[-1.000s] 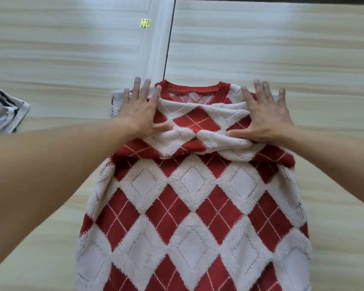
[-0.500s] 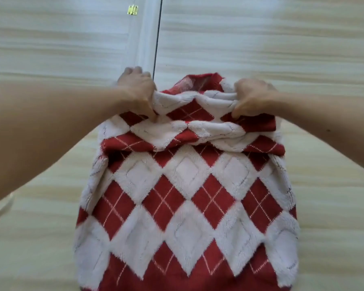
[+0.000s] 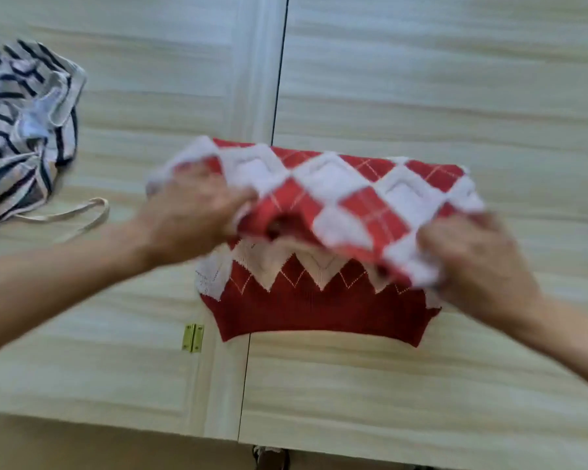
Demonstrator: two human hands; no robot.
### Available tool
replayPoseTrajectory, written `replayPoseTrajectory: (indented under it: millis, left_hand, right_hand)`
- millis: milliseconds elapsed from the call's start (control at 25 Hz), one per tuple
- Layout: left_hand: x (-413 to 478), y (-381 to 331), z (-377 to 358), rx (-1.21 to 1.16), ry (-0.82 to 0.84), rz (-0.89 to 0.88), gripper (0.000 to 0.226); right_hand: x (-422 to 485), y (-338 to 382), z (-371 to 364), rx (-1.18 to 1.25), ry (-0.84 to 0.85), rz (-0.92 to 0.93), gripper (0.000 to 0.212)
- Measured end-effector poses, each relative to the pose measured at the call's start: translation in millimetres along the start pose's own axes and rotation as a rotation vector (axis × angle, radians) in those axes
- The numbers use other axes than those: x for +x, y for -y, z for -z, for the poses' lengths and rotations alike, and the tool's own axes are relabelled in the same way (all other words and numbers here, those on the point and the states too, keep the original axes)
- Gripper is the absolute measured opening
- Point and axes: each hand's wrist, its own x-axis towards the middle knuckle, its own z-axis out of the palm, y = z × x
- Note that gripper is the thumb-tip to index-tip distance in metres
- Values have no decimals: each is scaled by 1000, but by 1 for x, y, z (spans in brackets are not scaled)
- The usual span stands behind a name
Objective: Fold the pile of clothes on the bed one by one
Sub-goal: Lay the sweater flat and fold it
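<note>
Gripping the argyle sweater [image 3: 319,300], both hands [image 3: 190,212] [image 3: 472,262]; striped garment [image 3: 21,130] well apart, brass hinge [image 3: 192,337] near.

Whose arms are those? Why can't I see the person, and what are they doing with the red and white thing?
There is no machine here, just a person. They wear a camera on their head, looking down, so you only see their arms, as if through their eyes. The left hand and the right hand each grip an edge of a red and white sweater with a diamond pattern, holding its upper part over the lower part, which lies flat on a pale wooden-looking surface. They are folding it. To the left lies a crumpled striped garment, not folded yet. The small gold thing is a hinge.
</note>
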Motion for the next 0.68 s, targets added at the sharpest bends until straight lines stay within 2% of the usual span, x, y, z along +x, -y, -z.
replayPoseTrajectory:
  millis: [80,120,160,240,320,360,440,560,680]
  left_hand:
    - [-42,-20,-34,-96,363,-113,47]
    - [-55,-27,-46,-125,474,-148,40]
    - [-58,-33,-53,-164,451,-164,30]
    - [-44,-39,-64,-235,182,-79,25]
    - [-13,-46,-71,-164,-30,117,50]
    - [3,-51,-75,-133,-63,195,64]
    - [21,-52,-96,-56,-10,293,81]
    - [11,-37,-133,-32,137,419,95]
    - [2,-29,-139,-43,165,454,102]
  right_hand:
    - [-44,19,-38,43,251,79,50]
    - [-53,22,-50,73,313,68,43]
    - [-52,25,-53,111,311,36,33]
    - [-31,30,-49,238,213,-59,27]
    - [5,39,-48,310,24,-142,53]
    - [23,44,-52,306,-29,-166,66]
    - [48,48,-78,240,-1,-177,78]
    - [50,33,-126,108,147,-260,84]
    - [37,6,-132,124,142,-351,89]
